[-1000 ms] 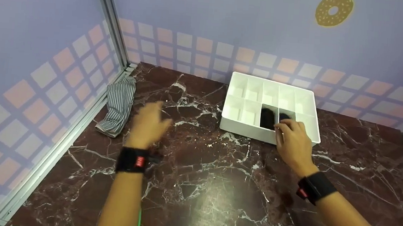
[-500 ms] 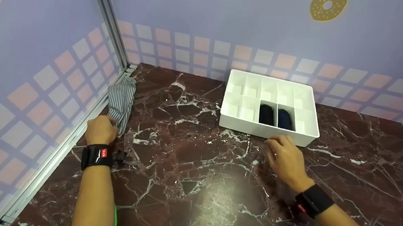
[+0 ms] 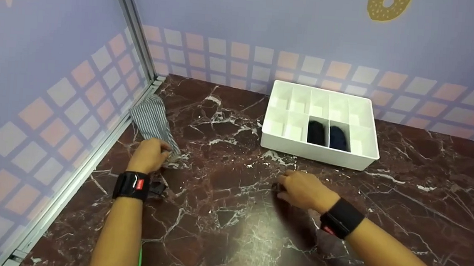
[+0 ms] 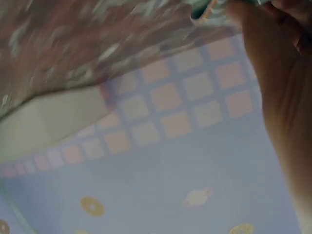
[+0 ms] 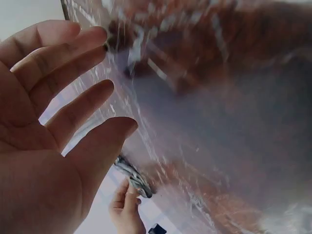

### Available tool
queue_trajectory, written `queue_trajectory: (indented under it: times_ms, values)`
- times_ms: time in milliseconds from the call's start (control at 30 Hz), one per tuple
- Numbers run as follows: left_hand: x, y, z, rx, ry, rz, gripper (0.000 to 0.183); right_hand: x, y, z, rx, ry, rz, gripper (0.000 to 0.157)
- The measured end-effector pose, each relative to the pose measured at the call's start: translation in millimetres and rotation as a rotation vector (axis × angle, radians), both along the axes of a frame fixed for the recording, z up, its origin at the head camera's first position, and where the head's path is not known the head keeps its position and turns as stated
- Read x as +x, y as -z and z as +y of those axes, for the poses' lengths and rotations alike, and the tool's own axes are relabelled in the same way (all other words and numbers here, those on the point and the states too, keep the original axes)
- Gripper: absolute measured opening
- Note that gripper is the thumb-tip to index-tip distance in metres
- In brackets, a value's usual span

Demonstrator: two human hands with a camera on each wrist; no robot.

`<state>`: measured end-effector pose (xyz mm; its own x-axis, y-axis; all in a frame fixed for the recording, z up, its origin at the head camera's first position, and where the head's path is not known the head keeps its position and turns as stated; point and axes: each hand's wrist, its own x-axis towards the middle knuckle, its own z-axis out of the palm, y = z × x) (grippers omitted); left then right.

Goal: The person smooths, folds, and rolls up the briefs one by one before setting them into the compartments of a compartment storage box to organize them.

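A grey-and-white striped sock [image 3: 151,116] lies by the left wall, its near end pulled toward the right. My left hand [image 3: 148,156] pinches that near end between thumb and fingers. The left wrist view catches only an edge of the sock [image 4: 217,15] beside the hand. My right hand [image 3: 304,190] hovers over the tabletop in front of the box, holding nothing. In the right wrist view the right hand's fingers [image 5: 73,117] are spread and relaxed. Two dark folded bundles, one black [image 3: 316,133] and one navy [image 3: 338,138], sit in neighbouring front compartments of the white box [image 3: 319,151].
The box, divided into several compartments, stands near the back wall [image 3: 245,16] on a dark red marbled tabletop [image 3: 224,199]. A metal rail [image 3: 87,185] runs along the left wall. Small pale crumbs [image 3: 249,165] are scattered mid-table.
My left hand has reached the striped sock, gripped its near end and drawn it rightward. My right hand has left the box, moving toward me and left.
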<state>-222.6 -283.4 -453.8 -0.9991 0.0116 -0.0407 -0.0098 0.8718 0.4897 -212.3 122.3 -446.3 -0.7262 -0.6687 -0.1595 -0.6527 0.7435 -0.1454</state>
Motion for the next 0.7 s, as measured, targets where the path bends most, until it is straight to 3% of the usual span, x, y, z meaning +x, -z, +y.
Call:
queue_trajectory:
  times_ms: [200, 400, 533, 700]
  values:
    - [2.2, -1.9, 43.5, 0.152, 0.191, -0.073, 0.018, -2.7, 0.1, -26.2, -0.001, -0.046, -0.016, 0.042]
    - [5.6, -10.2, 95.8, 0.428, 0.465, -0.096, 0.019, -4.7, 8.5, -54.2, -0.097, -0.130, -0.005, 0.063]
    - [5.4, -17.3, 117.3, 0.543, 0.597, -0.103, 0.020, -6.0, 16.9, -55.4, -0.143, -0.140, 0.084, 0.044]
    - [10.8, -25.3, 121.7, 0.539, 0.652, -0.127, 0.025, -14.2, 19.1, -42.6, -0.206, -0.138, 0.203, 0.014]
